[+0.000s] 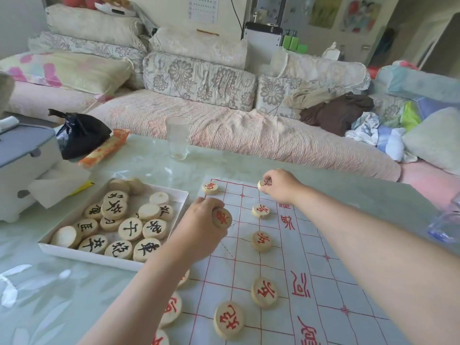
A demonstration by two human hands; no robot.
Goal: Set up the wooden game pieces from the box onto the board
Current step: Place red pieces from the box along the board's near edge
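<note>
A white cloth board (311,245) with red grid lines lies on the table. Several round wooden pieces with red characters stand on it, such as one at the far corner (210,188) and one near the front (228,319). My left hand (199,227) grips a red-marked piece (222,218) over the board's left edge. My right hand (280,185) pinches another red piece (263,184) at the board's far edge. A white box (74,250) to the left holds several pieces with black characters.
A drinking glass (177,138) stands beyond the board. A black bag (79,133), an orange packet (104,149) and a grey-lidded appliance (22,165) sit at the far left. A clear blue object (445,220) is at the right edge. A sofa lies behind.
</note>
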